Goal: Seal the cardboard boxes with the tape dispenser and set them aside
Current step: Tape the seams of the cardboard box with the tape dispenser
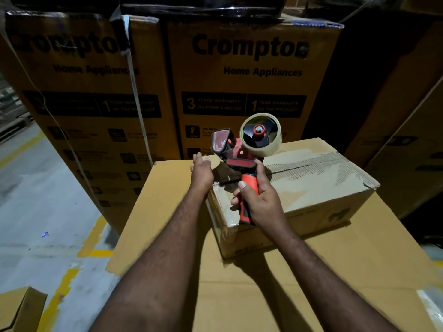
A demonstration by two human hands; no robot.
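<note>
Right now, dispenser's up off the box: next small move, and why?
Probably lower the tape dispenser onto the near end of the small box. The right hand grips its handle with the tool in the air, the left hand is at its front, and the top seam looks untaped.

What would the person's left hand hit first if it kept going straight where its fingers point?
Probably the tall brown printed cardboard carton ahead; the left hand points at its lower part, with nothing visibly between. Depth is unclear.

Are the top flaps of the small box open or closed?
Closed: the flaps of the small box lie flat and meet at a middle seam.
</note>
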